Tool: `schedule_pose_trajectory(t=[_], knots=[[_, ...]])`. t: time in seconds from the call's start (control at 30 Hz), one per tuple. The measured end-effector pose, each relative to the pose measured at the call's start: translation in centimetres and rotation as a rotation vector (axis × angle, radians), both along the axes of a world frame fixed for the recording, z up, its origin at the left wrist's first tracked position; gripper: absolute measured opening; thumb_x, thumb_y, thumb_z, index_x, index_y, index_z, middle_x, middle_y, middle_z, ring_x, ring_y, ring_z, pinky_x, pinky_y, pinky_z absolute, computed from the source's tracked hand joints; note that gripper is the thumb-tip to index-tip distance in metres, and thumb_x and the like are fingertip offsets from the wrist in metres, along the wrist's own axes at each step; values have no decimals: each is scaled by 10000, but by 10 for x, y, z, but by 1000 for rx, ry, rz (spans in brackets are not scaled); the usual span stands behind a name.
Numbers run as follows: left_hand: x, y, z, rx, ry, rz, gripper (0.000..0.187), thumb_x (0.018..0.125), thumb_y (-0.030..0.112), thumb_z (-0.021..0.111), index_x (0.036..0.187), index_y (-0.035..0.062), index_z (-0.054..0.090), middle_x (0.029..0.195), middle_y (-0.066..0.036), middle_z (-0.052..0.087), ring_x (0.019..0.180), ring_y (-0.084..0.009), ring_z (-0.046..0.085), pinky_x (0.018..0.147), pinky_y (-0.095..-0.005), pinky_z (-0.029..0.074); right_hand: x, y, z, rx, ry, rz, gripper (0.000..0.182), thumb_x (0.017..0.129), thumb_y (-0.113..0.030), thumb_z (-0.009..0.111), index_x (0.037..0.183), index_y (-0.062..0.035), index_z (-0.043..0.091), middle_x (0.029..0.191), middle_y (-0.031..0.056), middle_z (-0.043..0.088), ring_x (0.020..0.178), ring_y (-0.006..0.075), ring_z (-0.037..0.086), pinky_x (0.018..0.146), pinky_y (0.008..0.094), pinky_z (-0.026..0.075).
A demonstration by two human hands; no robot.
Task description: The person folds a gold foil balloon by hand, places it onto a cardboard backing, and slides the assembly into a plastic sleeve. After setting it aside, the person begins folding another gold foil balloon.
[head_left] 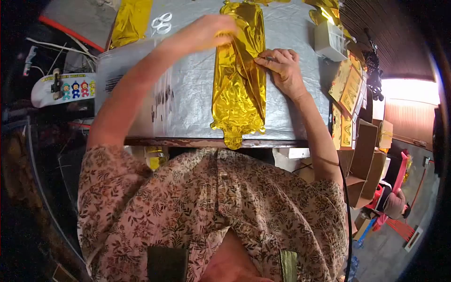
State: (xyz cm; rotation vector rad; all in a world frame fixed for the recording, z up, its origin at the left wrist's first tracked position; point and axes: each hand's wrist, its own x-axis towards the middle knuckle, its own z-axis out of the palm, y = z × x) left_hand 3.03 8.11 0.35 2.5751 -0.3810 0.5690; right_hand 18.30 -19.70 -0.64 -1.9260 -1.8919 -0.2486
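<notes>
A shiny gold foil balloon (235, 94), flat and crinkled, lies lengthwise in front of me with its tabbed near end over the table edge. My right hand (284, 70) is at its right side, thumb and fingers pinched on the foil edge, where a fold runs down the middle. My left hand (209, 33) is over the upper left part of the balloon, smeared by motion, and its fingers overlap the foil. White-handled scissors (162, 23) lie to the left of that hand.
A silvery sheet (188, 103) covers the table, with clear plastic at left. More gold foil (131, 21) lies at the far left. A white plastic container (330, 41) and cardboard pieces (350, 91) stand at right. A skateboard (66, 89) is beyond the left edge. Another person (394, 204) is at far right.
</notes>
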Motion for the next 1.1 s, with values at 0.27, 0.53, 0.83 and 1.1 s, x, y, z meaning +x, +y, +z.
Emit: schedule_pose_trajectory(t=[0.27,0.53,0.83,1.1], knots=[[-78,-44,24,379,65,-56,354,828,59,651,1179,21,654,1203,-71,634,1146,-261,620,949,-356,549,4,-1,-3,26,-4,38,441,830,44,606,1135,-224,778,1139,-35,694,1070,211,611,1029,422,375],[-39,-56,21,324,29,-108,723,771,-19,688,1465,95,520,1425,-117,578,1370,-303,507,1151,-439,416,6,-3,-9,44,15,32,409,822,18,629,1127,-209,778,1146,-25,691,1090,219,602,1048,449,358],[-43,-64,-2,104,184,-58,702,821,51,736,1485,91,510,1466,-134,561,1397,-317,491,1190,-430,376,8,-3,-11,49,59,48,453,797,44,613,1142,-205,766,1146,-17,694,1077,221,603,1038,438,365],[-44,-61,-16,-164,163,-98,519,889,69,690,1397,68,588,1402,-148,610,1306,-320,574,1115,-406,458,12,0,-9,14,121,26,409,838,8,611,1186,-176,725,1151,6,702,1071,251,614,1032,425,366]])
